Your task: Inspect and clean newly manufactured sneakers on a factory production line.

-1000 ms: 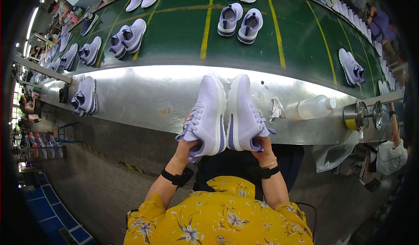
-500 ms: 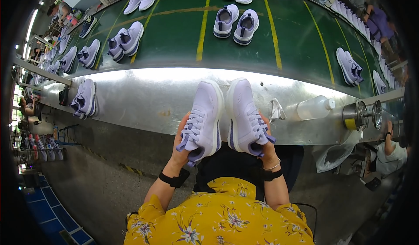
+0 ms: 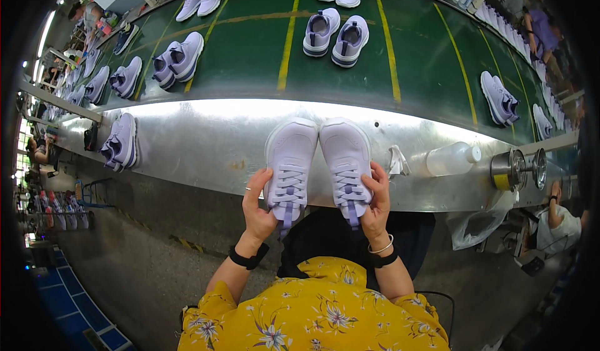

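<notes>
Two lavender lace-up sneakers are held side by side over the metal bench edge, toes pointing away from me. My left hand [image 3: 258,206] grips the left sneaker [image 3: 291,157] by its outer side near the heel. Around the outer heel side of the right sneaker [image 3: 345,157] my right hand [image 3: 376,202] is closed. Their toes come close together, while the heels stand a little apart. The laces and tongues face up toward me; the soles are mostly hidden below.
Beyond the metal bench [image 3: 206,145] runs a green belt [image 3: 250,45] carrying several pairs of sneakers. Another pair [image 3: 120,141] stands at the bench's left. To the right are a crumpled white cloth [image 3: 397,161], a translucent bottle [image 3: 451,159] and a metal container [image 3: 507,170]. Other people work farther off.
Both sneakers have turned from resting on their sides, soles inward, to facing laces up. My hands have rolled with them, and the toes have lowered slightly toward me.
</notes>
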A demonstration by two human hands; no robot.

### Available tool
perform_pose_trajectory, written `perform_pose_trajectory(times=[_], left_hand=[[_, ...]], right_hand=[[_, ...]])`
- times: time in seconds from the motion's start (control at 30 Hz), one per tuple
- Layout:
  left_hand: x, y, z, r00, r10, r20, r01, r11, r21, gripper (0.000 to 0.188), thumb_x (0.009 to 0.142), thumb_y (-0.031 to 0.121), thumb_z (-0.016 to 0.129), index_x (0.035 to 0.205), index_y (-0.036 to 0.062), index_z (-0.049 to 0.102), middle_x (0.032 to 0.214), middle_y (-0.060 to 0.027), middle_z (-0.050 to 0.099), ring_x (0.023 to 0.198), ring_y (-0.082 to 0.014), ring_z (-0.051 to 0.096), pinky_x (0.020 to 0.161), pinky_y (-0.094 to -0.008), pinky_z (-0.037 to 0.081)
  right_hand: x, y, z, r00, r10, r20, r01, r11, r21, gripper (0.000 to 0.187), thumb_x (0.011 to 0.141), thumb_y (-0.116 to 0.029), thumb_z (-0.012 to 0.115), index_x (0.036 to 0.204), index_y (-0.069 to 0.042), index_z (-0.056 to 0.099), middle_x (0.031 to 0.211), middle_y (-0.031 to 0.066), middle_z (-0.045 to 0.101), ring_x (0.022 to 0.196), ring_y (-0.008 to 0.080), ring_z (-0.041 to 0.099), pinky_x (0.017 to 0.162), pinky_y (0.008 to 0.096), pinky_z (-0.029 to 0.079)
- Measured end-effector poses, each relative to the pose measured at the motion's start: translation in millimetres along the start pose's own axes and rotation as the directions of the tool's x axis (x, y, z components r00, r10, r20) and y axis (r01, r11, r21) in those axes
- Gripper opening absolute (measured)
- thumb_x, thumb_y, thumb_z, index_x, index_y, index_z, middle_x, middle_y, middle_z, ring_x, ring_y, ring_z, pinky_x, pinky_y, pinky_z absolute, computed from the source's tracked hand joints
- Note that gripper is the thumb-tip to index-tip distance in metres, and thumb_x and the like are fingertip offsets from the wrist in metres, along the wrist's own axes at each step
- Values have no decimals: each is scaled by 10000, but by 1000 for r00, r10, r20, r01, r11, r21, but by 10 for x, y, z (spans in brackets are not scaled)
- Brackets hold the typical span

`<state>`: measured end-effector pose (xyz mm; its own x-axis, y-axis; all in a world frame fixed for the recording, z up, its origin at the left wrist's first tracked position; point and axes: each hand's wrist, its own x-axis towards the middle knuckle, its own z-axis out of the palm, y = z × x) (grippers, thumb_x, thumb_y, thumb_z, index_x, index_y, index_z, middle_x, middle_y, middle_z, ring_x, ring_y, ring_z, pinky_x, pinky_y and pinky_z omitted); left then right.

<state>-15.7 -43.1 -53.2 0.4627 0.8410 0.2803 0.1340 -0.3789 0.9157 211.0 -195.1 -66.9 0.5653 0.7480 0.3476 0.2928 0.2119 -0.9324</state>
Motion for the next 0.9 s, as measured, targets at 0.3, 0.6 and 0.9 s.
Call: perform_pose_trajectory(times=[0.3,0.6,0.9], left_hand=[[29,192,167,988,140,-62,-99,893,438,625,671,67,755,1287,74,648,1325,-194,571,1191,-387,549,1046,-460,429],[174,114,163,995,44,94,-83,885,459,664,771,139,767,1400,70,565,1334,-218,581,1173,-415,570,1029,-482,443],[222,45,120,997,-67,33,50,930,365,571,829,85,560,1397,32,566,1185,-244,667,1026,-413,633,913,-459,516]], right_hand=[[91,-293,245,996,-61,-69,18,867,-497,529,691,-18,639,1199,-142,718,1394,224,500,1282,410,486,1082,482,393],[193,-265,239,985,37,167,90,719,-689,519,771,-164,807,1276,-180,690,1458,201,486,1283,390,499,1059,485,406],[149,-53,185,996,54,69,-4,816,-578,481,930,-167,683,1384,-50,575,1396,211,562,1252,404,553,1068,453,441]])
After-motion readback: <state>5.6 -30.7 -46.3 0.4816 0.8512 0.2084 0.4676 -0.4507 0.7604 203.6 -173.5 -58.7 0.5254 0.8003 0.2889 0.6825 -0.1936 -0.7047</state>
